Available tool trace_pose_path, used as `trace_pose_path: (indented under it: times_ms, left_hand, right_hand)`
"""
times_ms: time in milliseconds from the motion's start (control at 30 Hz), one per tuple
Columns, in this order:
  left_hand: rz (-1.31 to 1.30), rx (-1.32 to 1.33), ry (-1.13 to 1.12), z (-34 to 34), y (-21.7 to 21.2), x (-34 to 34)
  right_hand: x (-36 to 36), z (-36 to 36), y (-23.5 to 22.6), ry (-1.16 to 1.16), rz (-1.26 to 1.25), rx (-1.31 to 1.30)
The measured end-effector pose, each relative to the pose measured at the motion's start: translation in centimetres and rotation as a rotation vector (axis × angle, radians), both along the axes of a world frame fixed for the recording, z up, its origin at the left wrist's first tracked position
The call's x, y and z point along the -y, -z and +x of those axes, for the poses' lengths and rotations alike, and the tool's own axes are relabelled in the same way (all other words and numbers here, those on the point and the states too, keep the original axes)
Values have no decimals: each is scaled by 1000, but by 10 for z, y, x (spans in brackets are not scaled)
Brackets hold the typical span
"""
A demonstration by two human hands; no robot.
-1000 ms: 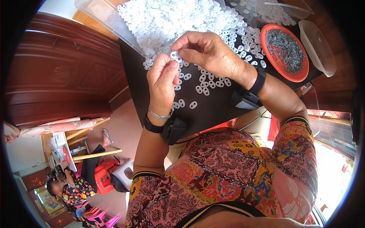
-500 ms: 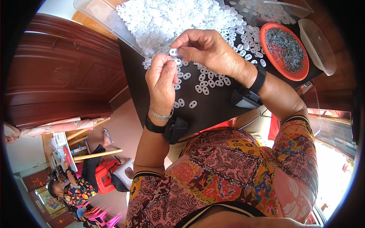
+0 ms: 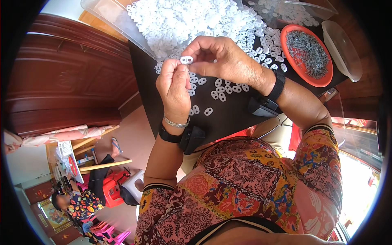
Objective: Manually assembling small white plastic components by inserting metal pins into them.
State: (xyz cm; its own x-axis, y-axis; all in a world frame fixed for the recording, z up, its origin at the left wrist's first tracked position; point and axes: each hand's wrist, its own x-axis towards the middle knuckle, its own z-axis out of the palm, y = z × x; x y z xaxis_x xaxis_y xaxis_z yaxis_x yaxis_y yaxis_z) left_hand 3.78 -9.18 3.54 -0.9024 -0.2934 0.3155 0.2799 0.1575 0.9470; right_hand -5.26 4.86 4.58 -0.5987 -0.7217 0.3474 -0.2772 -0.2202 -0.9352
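A small white oval plastic piece with two holes point(image 3: 186, 60) is pinched between the thumb and fingers of my left hand point(image 3: 175, 83). Around its far and right sides curves my right hand point(image 3: 222, 59), thumb and index finger spread apart with a gap between them; the fingertips are close to the piece, and whether they touch it I cannot tell. Just beyond both hands rises a big heap of the same white pieces point(image 3: 175, 24). More loose pieces point(image 3: 220, 90) lie scattered on the dark table point(image 3: 163, 110) below and beside my hands.
A red-orange plate point(image 3: 286, 49) full of small grey metal pins point(image 3: 308, 51) stands to the right, beside a translucent oblong tray point(image 3: 341, 51). Clear plastic bin walls point(image 3: 112, 24) edge the heap. Another person point(image 3: 83, 202) sits far off at lower left near a red stool point(image 3: 112, 188).
My right thumb and index finger have spread apart from their pinch on a white piece. A piece now sits in my left fingertips, turned more level.
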Motion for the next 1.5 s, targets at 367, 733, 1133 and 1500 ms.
trace_pose_path:
  times_ms: [367, 733, 1133, 1500]
  left_hand:
    - [65, 21, -1, -2, -2, -4]
    - [194, 83, 85, -6, 1, 2]
    - [193, 47, 51, -5, 5, 0]
    - [228, 49, 68, -5, 5, -1]
  right_hand:
    - [0, 5, -2, 78, 119, -87]
    - [0, 7, -1, 61, 166, -155]
    - [1, 7, 2, 204, 179, -458]
    - [-1, 8, -1, 178, 183, -462]
